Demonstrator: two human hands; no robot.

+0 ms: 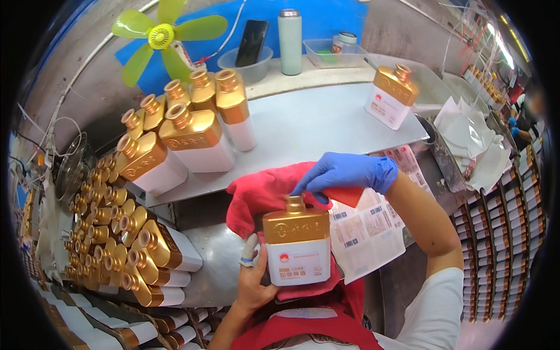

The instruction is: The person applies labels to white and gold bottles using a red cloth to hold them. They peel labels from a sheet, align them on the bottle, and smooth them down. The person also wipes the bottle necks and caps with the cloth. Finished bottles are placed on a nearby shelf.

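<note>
A white bottle (pixel 298 256) with a gold shoulder and neck stands upright in front of me on a red cloth (pixel 251 195). My left hand (pixel 256 280) grips it by the lower left side, thumb at the front; one finger wears a pale cover with a blue band. My right hand (pixel 344 174), in a blue glove, is just behind the bottle's neck, index finger pointing down beside it. Under that palm it holds a flat orange-red piece (pixel 344 196), mostly covered by the fingers. A printed label sheet (pixel 367 236) lies to the right of the bottle.
Several gold-and-white bottles (pixel 201 137) stand on the grey worktop (pixel 309 119) at left, with one more bottle (pixel 392 99) at far right. Many others fill racks both sides. A green fan (pixel 161 36), a flask (pixel 290 44) and a phone (pixel 252 44) are at the back.
</note>
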